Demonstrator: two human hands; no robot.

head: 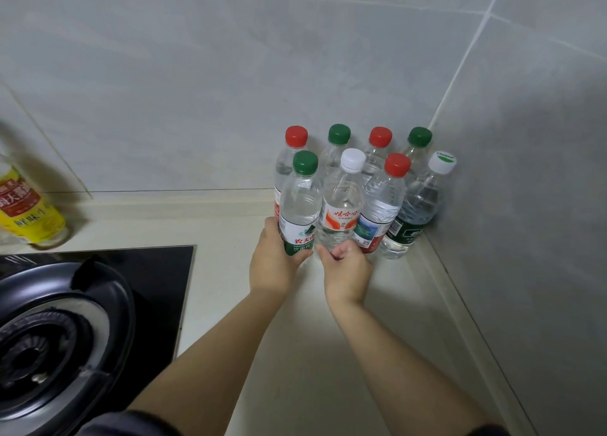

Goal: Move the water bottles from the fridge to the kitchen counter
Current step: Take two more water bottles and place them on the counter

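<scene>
Eight water bottles stand in two rows of four, packed into the far right corner of the surface (230, 271), where the back wall (197, 74) meets the side wall (525, 205).

Back row (339, 134), caps left to right: red, green, red, green. All stand upright against the back wall and are partly hidden by the front row.

Front row, left to right:
- green-capped front bottle (300, 202)
- white-capped bottle (341, 205) with an orange-red label
- red-capped front bottle (382, 202)
- dark-label bottle (420, 205) with a white cap, just beside the side wall

The front bottles touch or nearly touch each other.

Left hand (272, 264) grips the green-capped front bottle low on its label, thumb on the left side. The bottle is upright. Its base is hidden by the hand, so contact with the surface is unclear.

Right hand (348, 271) is at the foot of the white-capped bottle with fingers (340, 253) curled. I cannot tell whether they hold the bottle or only touch it.

Around:
- Black glass stove (147, 287) with burner (26, 347) at the near left of the surface, well apart from the bottles.
- Yellow-label bottle (29, 215) at the far left edge by the back wall, blurred.

Bare surface lies between the stove and the bottle cluster. Both forearms reach across it.
</scene>
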